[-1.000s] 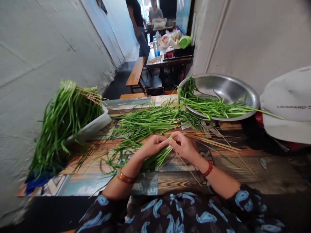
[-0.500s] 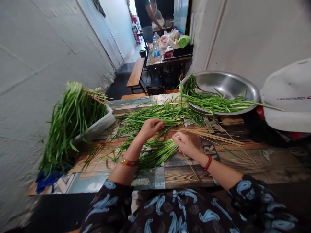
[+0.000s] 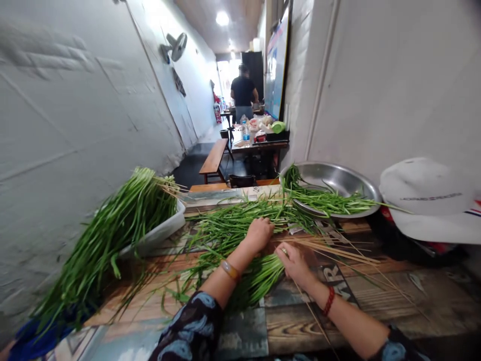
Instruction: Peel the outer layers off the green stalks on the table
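Note:
My right hand (image 3: 295, 263) is closed round the cut ends of a bundle of green stalks (image 3: 259, 281) lying on the wooden table (image 3: 293, 326); a thin stick hangs down below it. My left hand (image 3: 260, 234) reaches over the loose green stalks (image 3: 229, 220) spread behind the bundle, its fingers bent down at their right-hand ends; its fingertips are partly hidden. Several thin bamboo sticks (image 3: 338, 252) lie fanned out to the right of my hands.
At the left, a white tray (image 3: 160, 235) holds skewered greens (image 3: 128, 215). A steel basin (image 3: 338, 175) with stalks stands back right, beside a white cap (image 3: 424, 195). Beyond are a bench (image 3: 215, 158), a second table with a bottle (image 3: 246, 134), and a person (image 3: 243, 93) standing.
The view has tilted up. My left hand has moved right and onto the loose stalks, nearer my right hand, which still holds the bundle. The person in the back has turned.

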Demonstrator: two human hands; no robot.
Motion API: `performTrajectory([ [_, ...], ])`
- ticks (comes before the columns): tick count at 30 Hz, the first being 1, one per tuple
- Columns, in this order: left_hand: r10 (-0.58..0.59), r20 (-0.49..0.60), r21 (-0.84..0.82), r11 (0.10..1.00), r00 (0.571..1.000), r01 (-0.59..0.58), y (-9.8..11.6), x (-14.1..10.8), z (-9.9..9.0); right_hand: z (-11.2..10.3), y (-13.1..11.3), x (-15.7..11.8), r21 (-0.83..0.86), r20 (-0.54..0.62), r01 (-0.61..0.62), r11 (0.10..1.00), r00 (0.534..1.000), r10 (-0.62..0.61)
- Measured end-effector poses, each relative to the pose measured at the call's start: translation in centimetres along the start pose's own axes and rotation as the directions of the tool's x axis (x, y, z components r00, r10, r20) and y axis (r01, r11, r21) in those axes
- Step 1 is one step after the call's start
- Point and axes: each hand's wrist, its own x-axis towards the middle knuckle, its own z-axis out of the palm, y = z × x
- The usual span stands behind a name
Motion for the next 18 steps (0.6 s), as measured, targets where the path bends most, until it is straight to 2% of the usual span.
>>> performTrajectory([
  [4,-0.055,-0.065,-0.103,0.994,0.996,0.048,-1.0,-1.4,-0.3,0.1,0.4,-0.3,-0.018,0.011,-0.044,0.999,0.999,0.044],
  [8,-0.116,-0.133,-0.283,0.956,0.984,0.075,-2.0,-3.4,-1.3,0.2,0.6,-0.4,-0.025,0.002,-0.089,0.996,0.996,0.089],
  [13,-0.143,-0.158,-0.482,0.875,0.977,0.05,-2.2,-6.2,-2.5,1.0,0.3,0.0,-0.009,-0.038,-0.138,0.99,0.99,0.137],
  [18,-0.189,-0.172,-0.584,0.81,0.967,0.055,-2.6,-8.1,-3.1,2.2,0.1,0.8,0.053,-0.022,-0.158,0.986,0.987,0.16],
])
